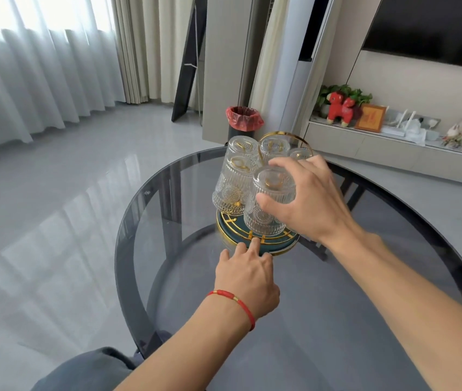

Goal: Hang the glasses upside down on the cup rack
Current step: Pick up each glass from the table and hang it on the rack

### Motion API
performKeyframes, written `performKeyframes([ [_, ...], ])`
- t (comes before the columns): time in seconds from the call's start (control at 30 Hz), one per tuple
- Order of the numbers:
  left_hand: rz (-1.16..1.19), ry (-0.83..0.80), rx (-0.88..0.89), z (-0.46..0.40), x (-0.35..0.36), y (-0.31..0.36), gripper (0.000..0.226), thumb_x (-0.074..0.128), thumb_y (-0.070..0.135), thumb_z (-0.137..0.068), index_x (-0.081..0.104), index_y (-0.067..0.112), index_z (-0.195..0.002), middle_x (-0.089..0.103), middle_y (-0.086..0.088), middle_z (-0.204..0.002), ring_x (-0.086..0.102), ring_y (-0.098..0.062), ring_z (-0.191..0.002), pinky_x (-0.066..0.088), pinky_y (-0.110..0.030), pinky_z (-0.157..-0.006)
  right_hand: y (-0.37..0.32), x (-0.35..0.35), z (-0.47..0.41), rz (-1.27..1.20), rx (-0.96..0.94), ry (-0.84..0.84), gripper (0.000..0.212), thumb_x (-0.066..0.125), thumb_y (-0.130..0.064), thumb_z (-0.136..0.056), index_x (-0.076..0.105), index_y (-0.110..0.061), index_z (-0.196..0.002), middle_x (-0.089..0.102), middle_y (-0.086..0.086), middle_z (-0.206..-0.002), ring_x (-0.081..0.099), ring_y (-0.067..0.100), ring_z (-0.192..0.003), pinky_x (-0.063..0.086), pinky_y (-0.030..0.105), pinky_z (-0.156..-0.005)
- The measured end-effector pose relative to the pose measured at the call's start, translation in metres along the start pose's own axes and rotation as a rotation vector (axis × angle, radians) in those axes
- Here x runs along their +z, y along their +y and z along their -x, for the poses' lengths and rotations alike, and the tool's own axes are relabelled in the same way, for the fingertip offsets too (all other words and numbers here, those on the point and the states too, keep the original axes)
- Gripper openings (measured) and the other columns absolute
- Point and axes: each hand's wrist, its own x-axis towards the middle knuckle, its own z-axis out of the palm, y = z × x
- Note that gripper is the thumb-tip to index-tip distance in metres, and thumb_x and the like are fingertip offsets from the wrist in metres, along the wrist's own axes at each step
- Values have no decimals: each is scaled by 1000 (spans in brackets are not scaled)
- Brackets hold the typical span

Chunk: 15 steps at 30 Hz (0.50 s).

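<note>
A round cup rack [279, 247] with a teal base, gold wires and a gold loop handle stands on the smoked-glass table. Several embossed clear glasses hang upside down on its pegs. My right hand [306, 198] grips the nearest glass [269, 204], upside down over a front peg, thumb on its near side, fingers over its base. Another glass [231, 184] hangs just left of it. My left hand [248, 273], with a red string bracelet, rests its fingertips on the rack's front rim, fingers spread, holding nothing.
The round glass table [167, 221] has a lower shelf showing through it. Beyond it stand a black bin with a red bag [242, 119] and a low TV shelf with ornaments [365, 114]. Curtains line the left wall. My knee [91, 368] is at the bottom.
</note>
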Motion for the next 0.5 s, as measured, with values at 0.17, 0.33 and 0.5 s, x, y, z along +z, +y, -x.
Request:
performKeyframes([
  [0.17,-1,1,-5,1,-1,1,38,53,35,-94,60,14,-125,44,-7,-142,50,-31,-120,45,-46,-95,5,9,1,55,-20,2,69,57,-66,-80,66,-21,-132,72,3,-107,46,26,-111,43,49,-97],
  [0.33,-16,-14,-14,2,-1,2,36,53,35,-94,59,13,-122,38,-8,-150,49,-33,-122,46,-47,-93,8,11,1,125,-31,-23,73,47,-67,-88,63,-20,-141,63,4,-124,44,26,-120,40,47,-104],
  [0.5,-14,-10,-15,1,3,-1,39,54,35,-93,59,15,-126,33,-6,-156,48,-33,-126,46,-46,-90,8,11,13,177,-60,-6,63,50,-58,-99,58,-15,-144,59,9,-136,44,29,-130,36,46,-108],
])
